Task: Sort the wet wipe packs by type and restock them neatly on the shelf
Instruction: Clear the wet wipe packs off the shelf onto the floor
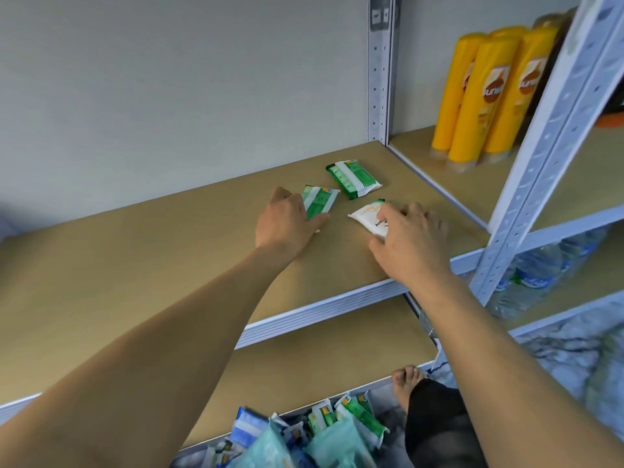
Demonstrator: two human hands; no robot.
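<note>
White pack point(369, 218) lies mid-shelf point(169, 258), pinched by my right hand point(412, 238), green pack point(320, 205) near it gripped by my left hand point(287, 221), far green pack point(353, 179) askew behind; risk: released this close, types mix and rows skew.

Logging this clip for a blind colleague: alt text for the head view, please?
The left hand grips a green pack and the right hand a white pack on a tan shelf, a second green pack lying behind them. Yellow bottles stand at right; loose packs sit below.
</note>
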